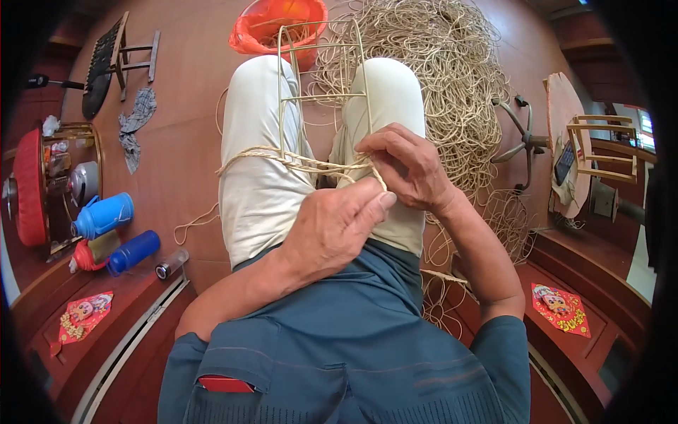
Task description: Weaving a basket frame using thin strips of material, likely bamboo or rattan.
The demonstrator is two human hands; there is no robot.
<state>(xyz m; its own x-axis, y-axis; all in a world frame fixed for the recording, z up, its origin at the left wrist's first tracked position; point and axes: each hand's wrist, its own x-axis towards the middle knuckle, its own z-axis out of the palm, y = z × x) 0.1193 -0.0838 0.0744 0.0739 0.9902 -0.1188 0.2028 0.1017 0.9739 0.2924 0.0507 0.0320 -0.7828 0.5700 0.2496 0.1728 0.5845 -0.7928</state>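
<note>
A tan wire frame (281,99) with straight bars stands between and over my knees. Straw-coloured cord (296,164) runs in several strands across my left thigh to the frame's near lower right corner. There my right hand (413,166) is closed, its thumb and fingers pinching the cord beside the bar. My left hand (328,230) lies just below, its thumb and index finger pressed together on a short length of the same cord that loops between both hands. The fingertips of both hands are partly hidden by the knuckles.
A large heap of loose cord (438,63) covers the floor beyond my right knee. Near it stands a red plastic-lined bucket (244,32). A blue thermos (106,214) and a blue bottle (133,253) are at left; a round stool (565,145) lies tipped at right.
</note>
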